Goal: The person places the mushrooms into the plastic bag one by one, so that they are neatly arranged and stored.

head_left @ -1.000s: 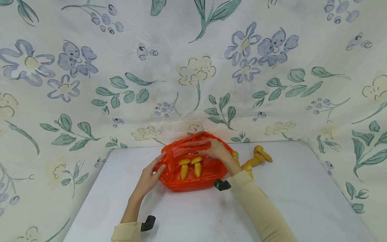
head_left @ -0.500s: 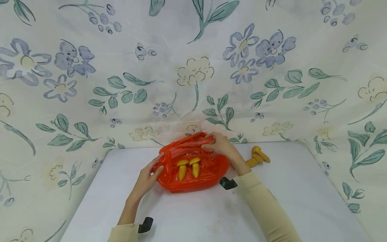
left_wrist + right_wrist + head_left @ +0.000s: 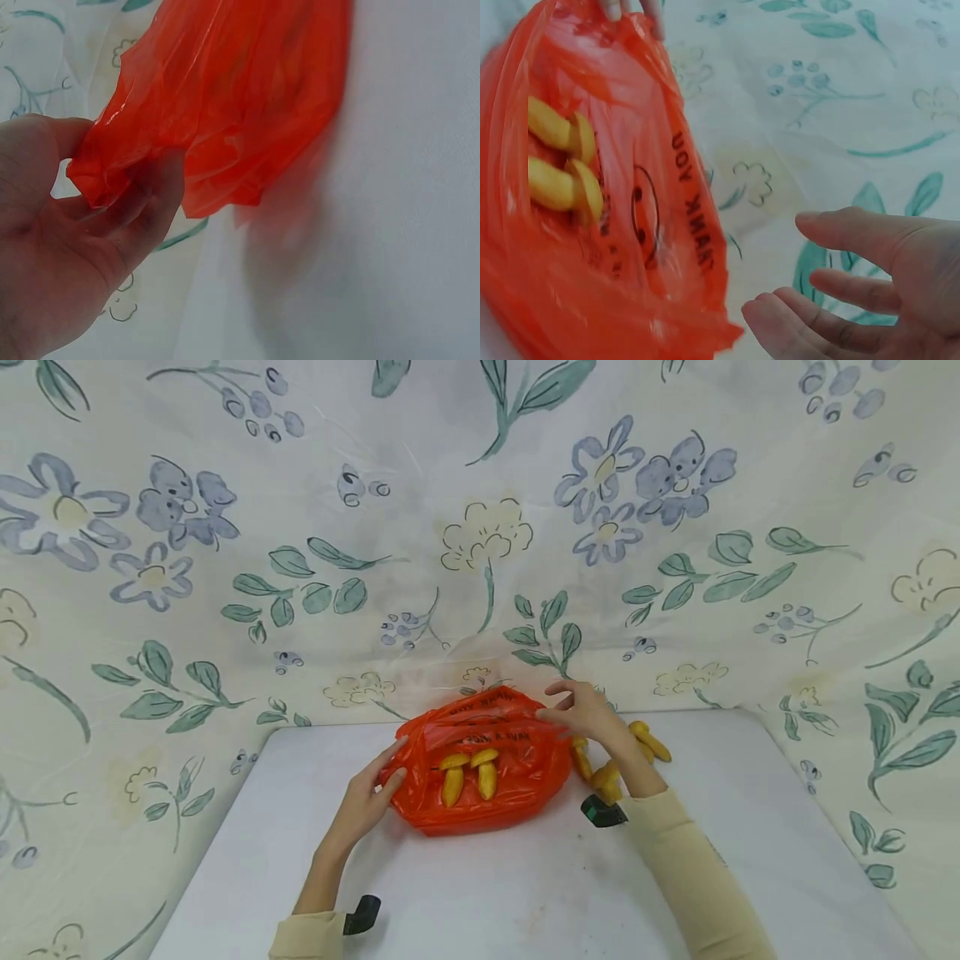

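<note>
Red plastic bag holds two yellow mushrooms. The left hand pinches its edge; the right hand, fingers parted wide, hovers beside it.

the bag is set toward the back of the surface, with a hanging cloth strung up behind. two mushrooms are tucked side by side in it; more mushrooms are scattered off to its right. its left edge is held by the left hand, its right side just flanked by the right hand.
</note>
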The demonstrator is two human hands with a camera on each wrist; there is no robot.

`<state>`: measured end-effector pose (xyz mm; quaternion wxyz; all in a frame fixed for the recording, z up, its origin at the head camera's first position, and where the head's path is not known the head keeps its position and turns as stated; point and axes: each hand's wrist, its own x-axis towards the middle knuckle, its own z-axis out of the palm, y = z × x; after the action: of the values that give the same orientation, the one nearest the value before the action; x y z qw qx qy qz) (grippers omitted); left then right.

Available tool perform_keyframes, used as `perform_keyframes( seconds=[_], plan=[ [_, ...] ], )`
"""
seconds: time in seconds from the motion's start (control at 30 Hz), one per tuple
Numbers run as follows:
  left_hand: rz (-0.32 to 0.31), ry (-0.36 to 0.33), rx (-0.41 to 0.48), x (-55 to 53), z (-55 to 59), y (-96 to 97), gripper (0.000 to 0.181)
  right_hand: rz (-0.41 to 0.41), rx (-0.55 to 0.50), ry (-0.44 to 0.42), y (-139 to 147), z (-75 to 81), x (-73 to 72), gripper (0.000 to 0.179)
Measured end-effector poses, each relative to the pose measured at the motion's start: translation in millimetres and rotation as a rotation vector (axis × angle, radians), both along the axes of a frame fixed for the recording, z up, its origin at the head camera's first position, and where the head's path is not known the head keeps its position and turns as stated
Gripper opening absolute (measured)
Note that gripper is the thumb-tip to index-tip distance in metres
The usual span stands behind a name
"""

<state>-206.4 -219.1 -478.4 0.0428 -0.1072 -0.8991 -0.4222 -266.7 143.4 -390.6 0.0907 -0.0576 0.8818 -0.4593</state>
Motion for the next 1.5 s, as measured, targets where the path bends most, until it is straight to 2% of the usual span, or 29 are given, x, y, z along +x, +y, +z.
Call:
perform_keyframes(
  seconds=[0.47, 1.07, 1.5],
  plan=[
    [0.011, -0.024, 0.000, -1.1, -0.1, 1.0, 0.053, -0.038, 0.045, -0.046, 39, -8.5, -2.3, 0.056],
    [-0.005, 0.012, -0.003, -2.5, -1.7, -1.3, 0.052, -0.088, 0.126, -0.116, 83, -31.0, -2.0, 0.062],
    [0.000, -0.025, 0.012, -2.0, 0.7, -1.8, 0.054, -0.084, 0.217, -0.111, 113, -42.0, -8.5, 0.062]
  ],
)
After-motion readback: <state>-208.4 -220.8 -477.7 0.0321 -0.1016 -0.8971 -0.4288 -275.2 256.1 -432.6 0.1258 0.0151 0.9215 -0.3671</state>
